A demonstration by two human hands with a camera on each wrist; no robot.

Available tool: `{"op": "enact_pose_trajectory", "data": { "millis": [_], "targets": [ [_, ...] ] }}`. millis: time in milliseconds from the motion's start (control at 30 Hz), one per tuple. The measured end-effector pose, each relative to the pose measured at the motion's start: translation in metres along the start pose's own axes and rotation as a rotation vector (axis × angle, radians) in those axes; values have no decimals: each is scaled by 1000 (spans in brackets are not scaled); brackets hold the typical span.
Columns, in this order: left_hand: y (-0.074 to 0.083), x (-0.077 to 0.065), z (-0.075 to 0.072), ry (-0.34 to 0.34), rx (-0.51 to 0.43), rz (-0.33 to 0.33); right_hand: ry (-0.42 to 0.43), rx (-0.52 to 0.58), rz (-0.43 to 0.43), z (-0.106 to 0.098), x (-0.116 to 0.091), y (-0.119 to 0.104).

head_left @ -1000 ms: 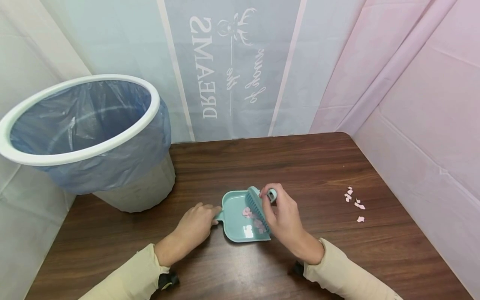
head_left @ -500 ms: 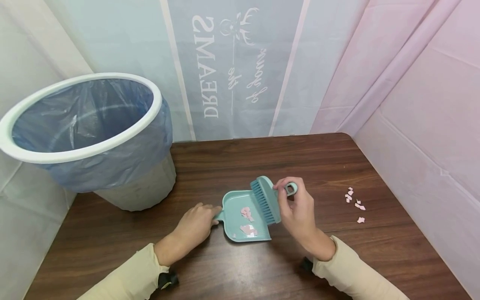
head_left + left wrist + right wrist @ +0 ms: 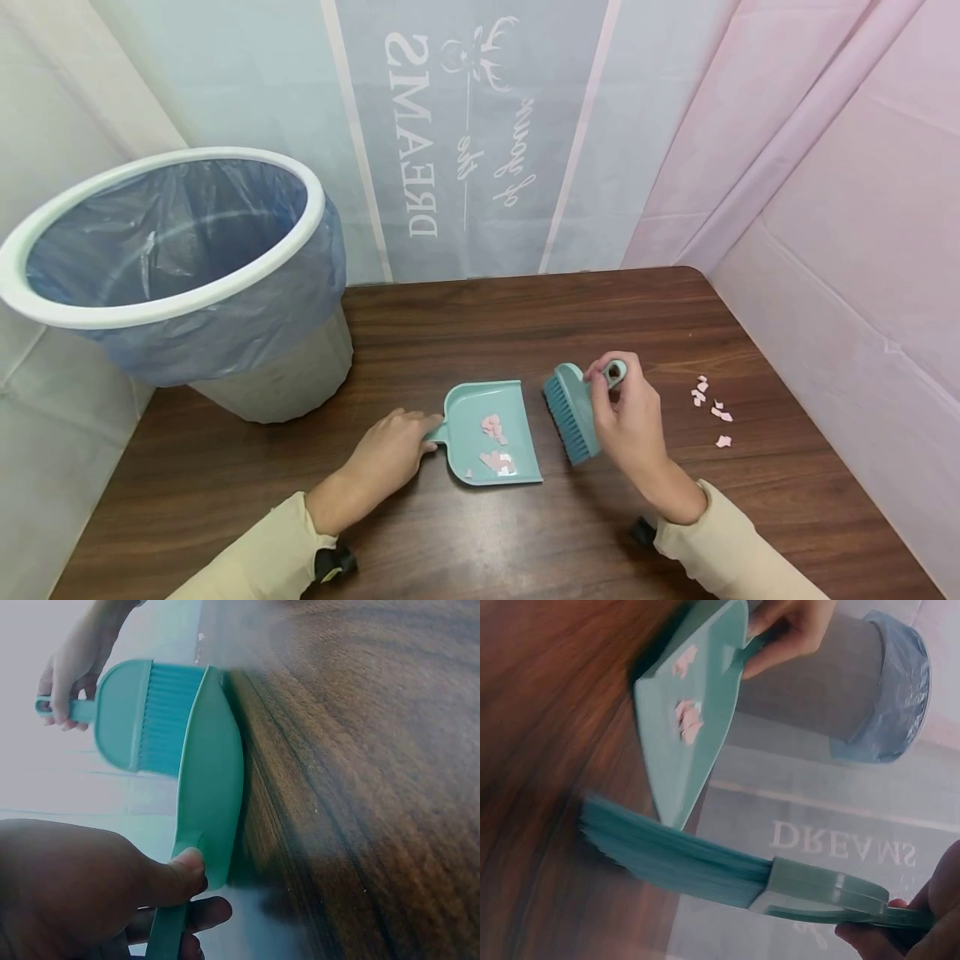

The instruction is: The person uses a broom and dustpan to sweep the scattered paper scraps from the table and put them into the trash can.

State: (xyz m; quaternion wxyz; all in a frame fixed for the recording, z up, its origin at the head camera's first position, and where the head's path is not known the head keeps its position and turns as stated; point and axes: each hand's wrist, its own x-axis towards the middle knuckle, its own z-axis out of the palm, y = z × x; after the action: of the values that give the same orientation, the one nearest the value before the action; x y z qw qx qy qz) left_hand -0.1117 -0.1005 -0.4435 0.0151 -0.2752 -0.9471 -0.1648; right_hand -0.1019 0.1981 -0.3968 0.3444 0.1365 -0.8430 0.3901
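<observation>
A teal dustpan (image 3: 472, 417) lies flat on the wooden table, its open edge facing right. Small pink paper scraps (image 3: 492, 427) rest inside it in two little clusters. My left hand (image 3: 396, 450) grips the dustpan's short handle, thumb on top in the left wrist view. In my right hand (image 3: 633, 425) is a teal hand brush (image 3: 573, 412), pinched by its handle. The brush stands just right of the dustpan's open edge, apart from it, bristles pointing down and left. More pink scraps (image 3: 722, 412) lie scattered on the table to the right of my right hand.
At the left stands a large waste bin (image 3: 270, 367) with a white rim and a blue plastic liner. A printed cloth (image 3: 465, 250) hangs behind the table (image 3: 600, 308), and pale curtains flank both sides.
My right hand has lifted the brush out of the dustpan and moved it right, onto the table side of the edge. The scraps in the pan are uncovered. My left hand stays put.
</observation>
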Motion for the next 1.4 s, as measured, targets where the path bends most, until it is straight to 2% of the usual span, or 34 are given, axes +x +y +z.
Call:
{"op": "enact_pose_trajectory", "data": {
  "millis": [200,467,700,1000,1233,1400],
  "targets": [
    [-1,-1,0,8,-3,-1,-31,-80,49,-14,0,10],
    [-2,-2,2,22,-17,20,13,-154,41,-35,2,27],
    [-4,-1,2,50,-22,38,49,-218,101,-52,4,39],
    [-8,-3,6,23,-58,27,52,-217,129,-52,2,42],
    [-11,-6,8,37,-67,63,49,-224,130,-52,0,41],
    [-12,-6,5,37,-67,77,43,-226,126,-51,-1,41]
  ]
}}
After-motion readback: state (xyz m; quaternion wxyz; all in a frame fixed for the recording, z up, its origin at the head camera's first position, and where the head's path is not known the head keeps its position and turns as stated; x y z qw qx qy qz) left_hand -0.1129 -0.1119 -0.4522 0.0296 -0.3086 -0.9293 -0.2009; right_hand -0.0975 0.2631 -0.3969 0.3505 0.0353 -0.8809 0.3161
